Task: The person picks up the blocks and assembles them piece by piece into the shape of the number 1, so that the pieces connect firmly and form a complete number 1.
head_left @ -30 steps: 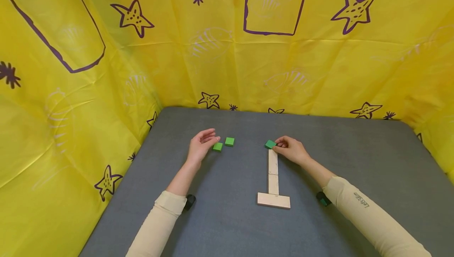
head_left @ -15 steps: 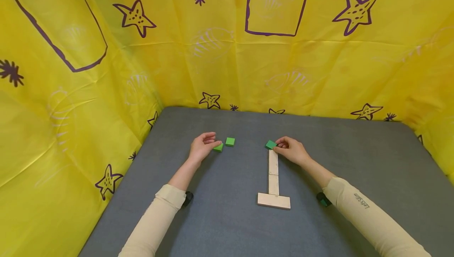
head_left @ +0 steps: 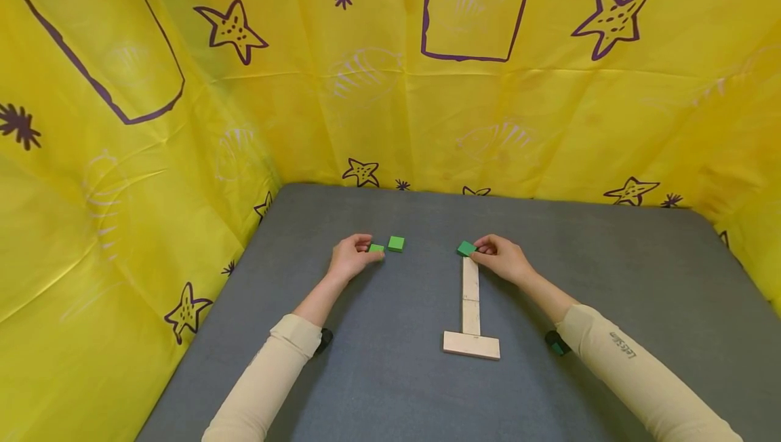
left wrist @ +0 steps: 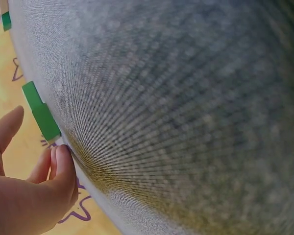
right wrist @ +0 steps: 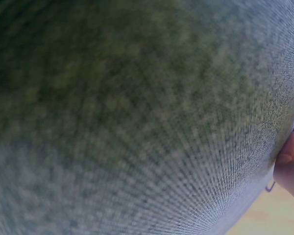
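In the head view, my left hand [head_left: 352, 257] is at a light green square block [head_left: 376, 249], thumb on the near side and fingers beyond it. The left wrist view shows a gap between that thumb [left wrist: 9, 128] and the block, so no grip is visible. A second light green block [head_left: 396, 244] lies just right of it. My right hand [head_left: 504, 259] pinches a darker green block [head_left: 466, 249] by its right side. This block sits at the far end of a line of pale wooden strips [head_left: 470, 286]. In the right wrist view, only part of the right hand [right wrist: 293, 152] shows.
A wider wooden plank [head_left: 471, 345] lies crosswise at the line's near end. Everything rests on a grey table [head_left: 390, 388]. Yellow cloth [head_left: 293, 110] with purple drawings hangs along its back and sides. Dark wrist cameras sit below both sleeves.
My left hand has moved slightly right and toward me, its thumb passing to the near side of the left light green block. My right hand has stayed at the darker green block.
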{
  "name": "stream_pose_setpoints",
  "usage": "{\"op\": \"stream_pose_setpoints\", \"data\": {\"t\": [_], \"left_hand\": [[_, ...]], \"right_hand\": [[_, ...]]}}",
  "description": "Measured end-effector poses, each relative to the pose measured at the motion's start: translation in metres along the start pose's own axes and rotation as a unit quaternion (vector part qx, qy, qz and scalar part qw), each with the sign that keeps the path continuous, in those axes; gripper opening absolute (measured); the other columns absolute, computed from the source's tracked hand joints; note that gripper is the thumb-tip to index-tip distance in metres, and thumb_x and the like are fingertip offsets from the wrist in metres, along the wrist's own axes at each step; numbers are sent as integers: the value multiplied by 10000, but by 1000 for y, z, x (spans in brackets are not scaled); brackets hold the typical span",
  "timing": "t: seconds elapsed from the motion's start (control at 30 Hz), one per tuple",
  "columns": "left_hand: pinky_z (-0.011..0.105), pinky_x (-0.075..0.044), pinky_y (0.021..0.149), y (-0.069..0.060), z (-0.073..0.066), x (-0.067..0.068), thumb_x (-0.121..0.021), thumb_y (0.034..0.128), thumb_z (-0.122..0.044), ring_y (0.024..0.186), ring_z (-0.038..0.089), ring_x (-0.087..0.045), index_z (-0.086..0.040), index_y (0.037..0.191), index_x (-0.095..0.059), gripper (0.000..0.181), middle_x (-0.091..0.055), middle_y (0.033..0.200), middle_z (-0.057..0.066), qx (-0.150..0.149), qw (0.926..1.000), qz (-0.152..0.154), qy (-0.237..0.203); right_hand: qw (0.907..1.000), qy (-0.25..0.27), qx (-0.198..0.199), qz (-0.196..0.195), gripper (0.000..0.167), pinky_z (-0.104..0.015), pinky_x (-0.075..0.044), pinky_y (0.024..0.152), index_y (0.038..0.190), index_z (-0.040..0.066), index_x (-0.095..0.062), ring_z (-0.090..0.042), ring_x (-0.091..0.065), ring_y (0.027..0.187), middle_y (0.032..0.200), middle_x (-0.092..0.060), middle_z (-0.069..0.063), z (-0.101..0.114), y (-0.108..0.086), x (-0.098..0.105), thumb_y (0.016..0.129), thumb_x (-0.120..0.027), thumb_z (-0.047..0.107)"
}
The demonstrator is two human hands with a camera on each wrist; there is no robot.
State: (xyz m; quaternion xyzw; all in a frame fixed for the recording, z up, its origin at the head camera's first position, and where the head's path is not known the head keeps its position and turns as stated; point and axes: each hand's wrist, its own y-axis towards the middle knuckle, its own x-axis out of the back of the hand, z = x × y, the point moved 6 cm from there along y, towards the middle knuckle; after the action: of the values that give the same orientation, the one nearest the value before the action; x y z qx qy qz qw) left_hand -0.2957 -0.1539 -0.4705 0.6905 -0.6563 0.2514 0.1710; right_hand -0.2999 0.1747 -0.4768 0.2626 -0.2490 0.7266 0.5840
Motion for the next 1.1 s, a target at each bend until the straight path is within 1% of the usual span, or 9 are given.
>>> {"op": "stream_pose_setpoints", "data": {"t": [0.17,0.3,0.57,0.8,1.1], "left_hand": [[411,-485,912,-2,-1,-1,-835,770,-188,1075,288,-589,-9,1234,-642,533,-658,1158,148,-75,9998,29,172],[404,-489,901,-1,0,-2,-836,765,-171,1058,282,-596,0,1222,-649,522,-666,1142,148,-154,9995,3,273],[401,-497,897,1,0,-4,-840,759,-161,1044,279,-610,-4,1200,-667,499,-674,1124,152,-266,9992,-61,308],[398,-503,896,0,-1,-3,-834,770,-171,1042,279,-620,-6,1188,-676,477,-678,1126,154,-296,9988,-29,385],[392,-516,890,-2,-3,-3,-825,780,-155,1041,285,-638,4,1191,-674,466,-683,1130,164,-372,9987,0,353]], "right_hand": [[10000,1,9,14,321,-327,-426,760,1115,22,-637,-231,-531,883,976,-623,-93,1,0,0,912,-689,265],[10000,8,-9,47,324,-332,-430,770,1121,20,-633,-236,-533,892,985,-623,-97,2,-1,0,914,-687,264],[10000,-7,6,25,322,-336,-435,779,1121,17,-634,-238,-541,900,990,-628,-101,3,-2,1,915,-683,260],[10000,26,30,29,319,-338,-437,774,1122,12,-631,-240,-541,893,986,-627,-104,3,-2,1,916,-682,249],[10000,38,47,44,323,-333,-436,770,1124,13,-632,-234,-538,891,981,-625,-99,2,-1,1,916,-682,256]]}}
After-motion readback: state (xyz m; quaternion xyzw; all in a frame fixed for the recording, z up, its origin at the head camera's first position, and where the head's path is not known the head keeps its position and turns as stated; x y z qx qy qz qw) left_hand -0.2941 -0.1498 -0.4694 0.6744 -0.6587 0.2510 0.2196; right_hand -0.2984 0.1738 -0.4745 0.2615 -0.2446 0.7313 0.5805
